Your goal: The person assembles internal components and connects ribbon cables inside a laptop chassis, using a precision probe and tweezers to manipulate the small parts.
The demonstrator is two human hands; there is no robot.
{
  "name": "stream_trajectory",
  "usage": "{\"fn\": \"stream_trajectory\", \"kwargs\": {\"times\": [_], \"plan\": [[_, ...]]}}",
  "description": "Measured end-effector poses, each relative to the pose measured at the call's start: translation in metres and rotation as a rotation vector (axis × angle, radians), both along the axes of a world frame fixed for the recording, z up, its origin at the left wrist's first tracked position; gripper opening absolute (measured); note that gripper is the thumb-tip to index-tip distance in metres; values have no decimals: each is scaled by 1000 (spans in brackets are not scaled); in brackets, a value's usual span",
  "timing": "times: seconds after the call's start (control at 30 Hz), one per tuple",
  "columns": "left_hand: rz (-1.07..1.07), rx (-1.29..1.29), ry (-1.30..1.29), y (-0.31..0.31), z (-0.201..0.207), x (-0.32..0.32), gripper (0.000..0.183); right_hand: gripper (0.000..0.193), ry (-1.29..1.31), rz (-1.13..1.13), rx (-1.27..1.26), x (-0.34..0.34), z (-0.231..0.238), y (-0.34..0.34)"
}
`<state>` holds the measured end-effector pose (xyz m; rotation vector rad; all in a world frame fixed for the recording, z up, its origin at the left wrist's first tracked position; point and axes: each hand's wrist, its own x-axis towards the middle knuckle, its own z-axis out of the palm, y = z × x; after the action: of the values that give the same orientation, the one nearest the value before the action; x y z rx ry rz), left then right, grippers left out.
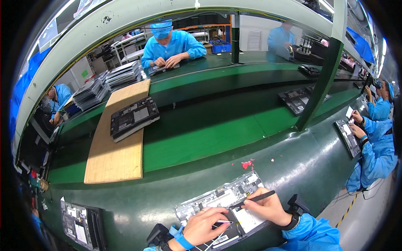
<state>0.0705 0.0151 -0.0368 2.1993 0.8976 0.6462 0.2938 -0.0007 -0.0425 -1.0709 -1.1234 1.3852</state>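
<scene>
Currently we have both hands at a laptop base (226,198), which lies on the near green surface (310,163), its inner parts bare and a pale panel (250,219) toward its right end. Our right hand (270,208) reaches over that end, its grip pinching black tweezers (264,195) whose tip points left toward the middle of the base. Our left hand (203,228) rests low over the base, a blue band (182,239) at the wrist; something slim shows by its fingers, but we cannot tell whether its grip pinches it. White wires (215,241) show just beside that hand. Beyond the base, red bits (247,164) lie scattered. To our left, other bases (76,228) sit stacked, well apart from ours. Ahead, a wooden board (115,163) lies across a green strip (197,138) and carries one more base. Across from us, a worker (173,48) in blue has both hands on a part.
</scene>
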Motion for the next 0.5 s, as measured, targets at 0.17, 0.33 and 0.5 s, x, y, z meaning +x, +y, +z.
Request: {"fn": "stream_trajectory", "kwargs": {"times": [0.17, 0.33, 0.5], "plan": [[2, 71, 75, -1, 1, 2, 13, 15, -93, -1, -21, -6, -6, 4], [12, 71, 73, -3, 9, 2, 13, 15, -114, -8, -34, -6, -5, 4], [20, 89, -14, -6, 6, 4, 12, 16, -118, -12, -18, -7, -8, 4]]}}
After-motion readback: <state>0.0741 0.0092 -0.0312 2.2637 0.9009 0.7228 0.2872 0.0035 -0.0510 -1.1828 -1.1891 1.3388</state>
